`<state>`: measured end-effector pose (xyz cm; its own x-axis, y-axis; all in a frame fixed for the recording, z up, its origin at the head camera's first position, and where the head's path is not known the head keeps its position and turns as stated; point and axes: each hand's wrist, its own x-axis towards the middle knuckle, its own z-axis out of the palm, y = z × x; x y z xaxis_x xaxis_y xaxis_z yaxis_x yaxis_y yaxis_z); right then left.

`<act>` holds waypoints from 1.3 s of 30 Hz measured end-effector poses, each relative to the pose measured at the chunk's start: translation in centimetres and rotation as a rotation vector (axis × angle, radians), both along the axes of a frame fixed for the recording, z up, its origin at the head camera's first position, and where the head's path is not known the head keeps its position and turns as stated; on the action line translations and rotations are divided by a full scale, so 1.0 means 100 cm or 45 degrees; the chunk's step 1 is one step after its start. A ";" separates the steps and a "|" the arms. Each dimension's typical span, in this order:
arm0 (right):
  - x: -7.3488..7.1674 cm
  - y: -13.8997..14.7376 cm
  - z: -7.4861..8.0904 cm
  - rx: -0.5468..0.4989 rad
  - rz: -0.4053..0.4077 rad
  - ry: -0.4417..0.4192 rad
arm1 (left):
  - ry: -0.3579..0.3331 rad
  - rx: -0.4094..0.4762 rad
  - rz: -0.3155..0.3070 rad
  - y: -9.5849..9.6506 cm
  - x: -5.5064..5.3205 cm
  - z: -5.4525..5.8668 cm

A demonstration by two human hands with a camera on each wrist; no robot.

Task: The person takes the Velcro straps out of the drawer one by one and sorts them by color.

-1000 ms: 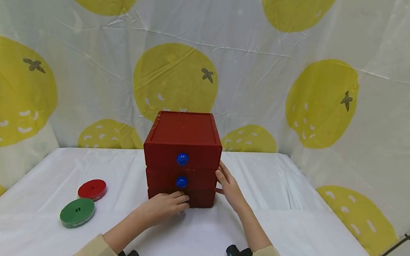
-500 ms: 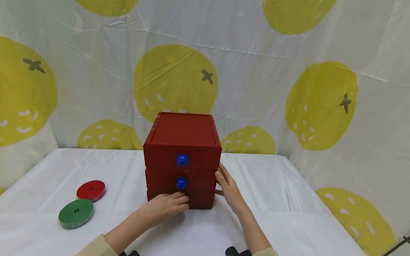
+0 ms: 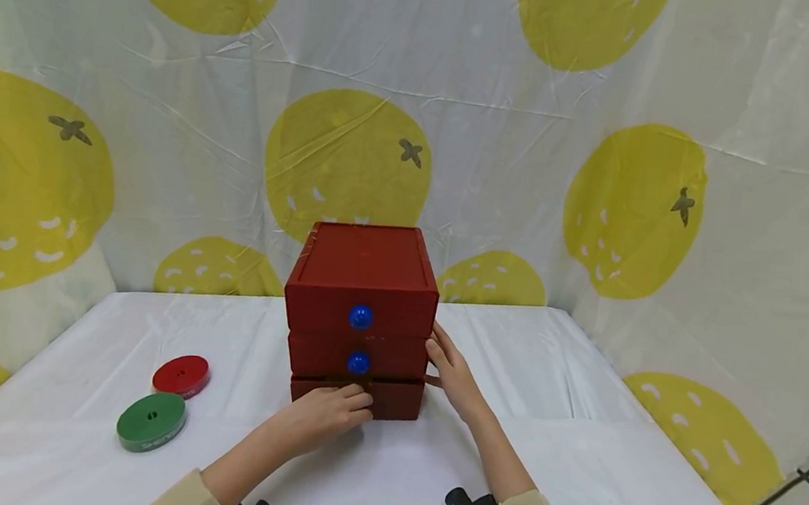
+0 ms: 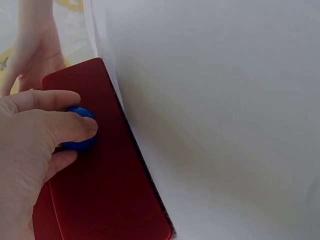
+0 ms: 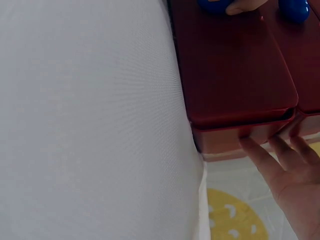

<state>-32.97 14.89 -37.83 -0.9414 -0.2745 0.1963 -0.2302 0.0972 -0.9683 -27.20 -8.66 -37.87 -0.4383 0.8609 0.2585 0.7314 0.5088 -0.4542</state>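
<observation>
A red cabinet [image 3: 367, 257] with three stacked drawers stands at the middle of the table. Its upper two drawers show blue round knobs in the head view. The bottom drawer [image 3: 396, 400] sticks out slightly past the ones above. My left hand [image 3: 324, 418] pinches the bottom drawer's blue knob [image 4: 80, 145] between thumb and fingers, as the left wrist view shows. On the cabinet's right side rests my right hand [image 3: 456, 377], its fingers extended; in the right wrist view its fingertips [image 5: 252, 147] touch the red side wall.
Left of the cabinet, a red disc [image 3: 182, 376] and a green disc [image 3: 151, 422] lie on the white tablecloth [image 3: 560, 466]. A curtain with yellow fruit prints [image 3: 348, 156] hangs behind. A dark wire grid [image 3: 805, 484] stands at the right edge.
The bottom drawer has come out a little toward me, with my left hand drawing back on its knob. My right hand stays against the cabinet's side.
</observation>
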 end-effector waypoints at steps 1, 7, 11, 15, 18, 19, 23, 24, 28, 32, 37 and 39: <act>0.000 0.000 0.000 0.000 0.002 0.001 | -0.004 0.002 -0.002 0.000 0.001 0.000; 0.000 0.001 0.001 -0.002 0.002 0.002 | -0.031 -0.010 -0.007 0.000 0.003 0.002; 0.000 0.001 0.001 -0.008 -0.002 -0.007 | -0.025 -0.007 -0.023 -0.001 0.005 0.002; 0.000 0.000 0.001 -0.010 0.004 -0.002 | -0.005 -0.008 -0.031 -0.002 0.006 0.001; -0.001 0.000 0.001 0.002 0.005 0.005 | 0.005 -0.016 -0.030 -0.001 0.008 0.002; -0.001 0.000 0.001 0.006 0.004 0.007 | 0.006 -0.020 -0.030 -0.001 0.009 0.002; -0.002 0.001 0.000 0.007 0.003 0.013 | -0.002 -0.044 -0.030 0.000 0.013 0.004; -0.002 0.001 0.000 0.004 0.004 0.012 | -0.005 -0.050 -0.029 0.000 0.014 0.004; -0.001 0.001 0.000 -0.003 0.004 0.005 | -0.012 -0.049 -0.044 0.000 0.019 0.004; 0.000 0.000 0.000 0.003 -0.007 -0.006 | 0.014 -0.020 -0.079 0.000 0.023 0.002; 0.001 0.000 0.001 0.006 -0.003 -0.012 | -0.005 -0.031 -0.081 0.001 0.029 0.002; 0.001 0.000 0.001 0.004 -0.005 -0.012 | -0.028 -0.044 -0.073 0.002 0.031 0.004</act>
<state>-32.86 14.86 -37.71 -0.9443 -0.2711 0.1865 -0.2205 0.1008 -0.9702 -24.05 -8.51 -37.51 -0.3932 0.8930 0.2191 0.7690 0.4500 -0.4541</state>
